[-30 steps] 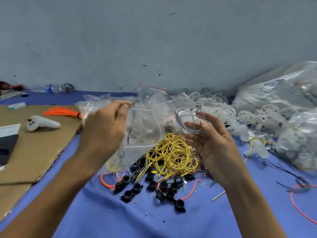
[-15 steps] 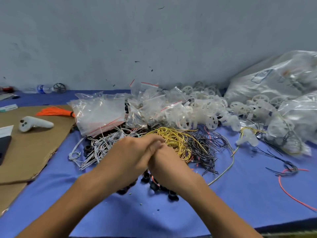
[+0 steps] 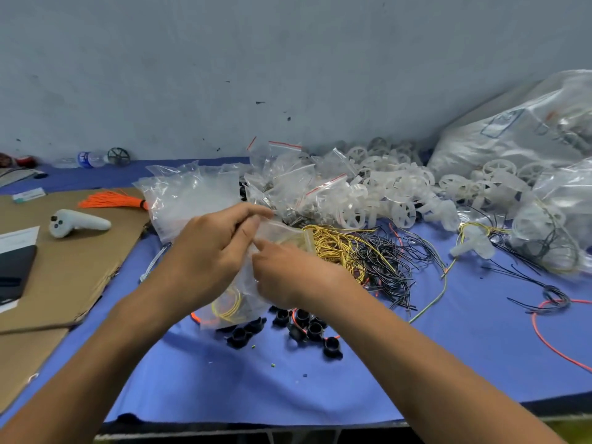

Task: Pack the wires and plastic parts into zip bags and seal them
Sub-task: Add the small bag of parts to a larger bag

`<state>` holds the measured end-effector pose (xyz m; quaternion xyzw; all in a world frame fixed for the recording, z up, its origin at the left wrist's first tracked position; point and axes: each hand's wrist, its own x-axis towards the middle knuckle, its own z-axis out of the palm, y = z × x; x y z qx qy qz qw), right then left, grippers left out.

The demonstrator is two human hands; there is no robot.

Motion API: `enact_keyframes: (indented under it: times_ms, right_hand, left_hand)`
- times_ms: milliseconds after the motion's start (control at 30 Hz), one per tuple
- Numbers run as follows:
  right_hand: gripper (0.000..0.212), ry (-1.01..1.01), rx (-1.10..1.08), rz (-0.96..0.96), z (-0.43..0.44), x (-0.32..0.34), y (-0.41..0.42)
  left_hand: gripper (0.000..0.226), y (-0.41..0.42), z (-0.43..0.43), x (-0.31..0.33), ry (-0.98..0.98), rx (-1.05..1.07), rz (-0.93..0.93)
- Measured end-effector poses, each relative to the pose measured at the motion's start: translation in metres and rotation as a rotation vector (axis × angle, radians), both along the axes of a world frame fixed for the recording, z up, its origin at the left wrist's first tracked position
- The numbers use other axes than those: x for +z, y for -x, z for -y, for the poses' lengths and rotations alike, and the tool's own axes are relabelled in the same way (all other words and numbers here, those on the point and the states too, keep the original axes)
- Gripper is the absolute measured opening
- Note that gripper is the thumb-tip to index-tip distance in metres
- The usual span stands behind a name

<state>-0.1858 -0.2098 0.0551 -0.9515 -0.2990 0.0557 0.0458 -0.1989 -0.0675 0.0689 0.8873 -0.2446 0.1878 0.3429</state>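
In the head view, the left hand (image 3: pixel 209 251) and the right hand (image 3: pixel 290 275) both pinch the mouth of a clear plastic zip bag (image 3: pixel 248 291) holding a coil of thin yellow wire (image 3: pixel 229 307), just above the blue cloth-covered table (image 3: pixel 448 350), over small black plastic caps (image 3: pixel 302 326) and beside a heap of loose yellow wires (image 3: pixel 339 248).

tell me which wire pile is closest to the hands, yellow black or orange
The yellow wires, piled just past the right hand against the zip bag it holds. The black wires lie farther right; the orange bundle sits far left on the cardboard.
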Motion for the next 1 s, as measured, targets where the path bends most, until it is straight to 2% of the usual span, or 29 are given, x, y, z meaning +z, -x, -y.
enact_keyframes:
  times_ms: [67, 133, 200, 267, 367, 400, 433, 467, 533, 567, 633, 767, 833, 933, 1000]
  right_hand:
    - [0.004, 0.081, 0.063, 0.013, -0.001, 0.017, 0.002]
    - [0.029, 0.096, 0.091, 0.073, -0.002, 0.032, 0.001]
    - [0.035, 0.012, 0.074, 0.169, 0.001, 0.054, 0.003]
    - [0.032, -0.268, 0.046, 0.255, 0.010, 0.071, 0.006]
    - [0.022, -1.048, -0.038, 0.540, 0.026, 0.064, 0.013]
    - [0.018, -1.152, -0.106, 0.644, 0.032, 0.053, 0.014]
    - [0.016, -1.127, -0.177, 0.669, 0.037, 0.035, 0.015]
    - [0.015, -0.966, -0.215, 0.582, 0.040, 0.015, 0.014]
    - [0.019, -0.418, -0.187, 0.236, 0.042, -0.031, 0.013]
    - [0.020, -0.209, -0.146, 0.123, 0.041, -0.051, 0.012]
    - [0.022, -0.030, -0.111, 0.042, 0.035, -0.081, 0.014]
    - [0.015, 0.034, -0.102, 0.120, 0.026, -0.104, 0.011]
    - [0.014, -0.015, -0.087, 0.130, 0.030, -0.095, 0.008]
    - [0.015, -0.444, -0.248, 0.195, 0.050, -0.061, 0.007]
    - [0.007, -0.806, -0.354, 0.414, 0.059, -0.028, 0.016]
  left_hand:
    - [0.024, -0.005, -0.007, 0.002, -0.069, 0.090, 0.032]
    - [0.022, -0.015, -0.019, 0.007, -0.133, 0.167, -0.013]
    - [0.021, -0.028, -0.032, 0.012, -0.052, 0.199, -0.091]
    - [0.024, -0.042, -0.043, 0.020, 0.141, 0.237, -0.113]
    - [0.024, -0.054, -0.054, 0.038, 0.440, 0.317, -0.047]
    - [0.025, -0.056, -0.058, 0.042, 0.485, 0.341, -0.016]
    - [0.026, -0.056, -0.060, 0.047, 0.498, 0.350, 0.016]
    - [0.026, -0.055, -0.060, 0.050, 0.490, 0.347, 0.041]
    - [0.024, -0.054, -0.057, 0.050, 0.446, 0.322, 0.077]
    - [0.024, -0.054, -0.055, 0.048, 0.422, 0.304, 0.088]
    - [0.023, -0.055, -0.050, 0.042, 0.373, 0.286, 0.095]
    - [0.030, -0.049, -0.047, 0.025, 0.247, 0.281, 0.083]
    - [0.029, -0.042, -0.046, 0.018, 0.195, 0.258, 0.069]
    - [0.020, -0.032, -0.044, 0.012, 0.141, 0.239, 0.069]
    - [0.020, -0.028, -0.043, 0.011, 0.126, 0.238, 0.067]
